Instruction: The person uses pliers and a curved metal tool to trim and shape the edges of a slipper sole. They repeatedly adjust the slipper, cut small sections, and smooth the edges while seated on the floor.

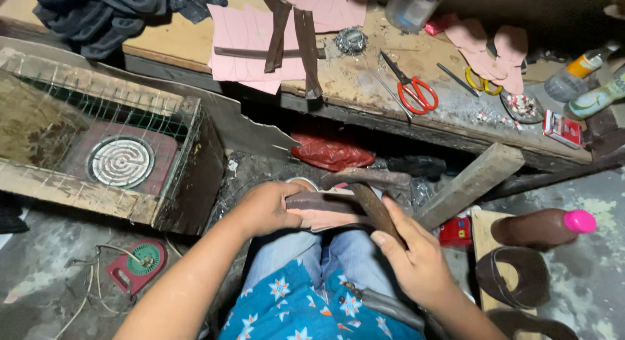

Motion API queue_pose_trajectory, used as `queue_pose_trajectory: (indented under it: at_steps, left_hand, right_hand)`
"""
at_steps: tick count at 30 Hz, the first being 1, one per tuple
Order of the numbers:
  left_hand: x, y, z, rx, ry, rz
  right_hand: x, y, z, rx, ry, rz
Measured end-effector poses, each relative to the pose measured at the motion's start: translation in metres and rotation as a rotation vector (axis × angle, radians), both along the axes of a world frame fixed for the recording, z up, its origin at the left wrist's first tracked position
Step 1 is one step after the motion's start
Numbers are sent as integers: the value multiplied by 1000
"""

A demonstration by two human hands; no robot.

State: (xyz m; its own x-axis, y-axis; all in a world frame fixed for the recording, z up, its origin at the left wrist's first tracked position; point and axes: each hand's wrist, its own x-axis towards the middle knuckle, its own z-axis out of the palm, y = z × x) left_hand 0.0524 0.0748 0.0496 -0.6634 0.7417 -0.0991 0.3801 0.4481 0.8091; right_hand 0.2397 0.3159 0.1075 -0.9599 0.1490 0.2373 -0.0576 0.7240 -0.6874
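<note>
My left hand (267, 208) grips the left end of a pink sandal sole piece (329, 216) with a dark brown strap layer on top, held over my lap. My right hand (416, 257) holds a brown leather strap (377, 210) that curves across the sole, thumb pressed on it. Both hands sit above my jeans (338, 249) and a blue flowered cloth (293, 307).
A low workbench (364, 80) holds pink cut-out sheets (250, 37), brown strips (306, 44), red-handled scissors (413, 89), yellow scissors, bottles. A wire-covered box with a round heater coil (120, 161) stands left. A wooden plank (469, 184), brown bottle with pink cap (543, 226) and leather loops lie right.
</note>
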Motion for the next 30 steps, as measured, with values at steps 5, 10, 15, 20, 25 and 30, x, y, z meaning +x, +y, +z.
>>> queue_pose_trajectory:
  at_steps: [5,10,15,20,25,30]
  left_hand:
    - [5,0,-5,-22,-119,50]
    - [3,2,-10,80,-197,36]
    - [4,2,-11,62,-162,34]
    - [5,3,-10,7,-166,52]
    - [3,4,-13,47,-209,46]
    - [1,3,-20,127,-240,9]
  right_hand:
    - [-7,-7,-17,66,-41,37]
    - [-11,-7,-17,41,-114,-14]
    - [-17,-5,-8,84,-117,91]
    - [-25,-3,0,53,-221,58]
    - [-26,-7,2,-23,-78,67]
    - [-26,10,7,129,-509,-61]
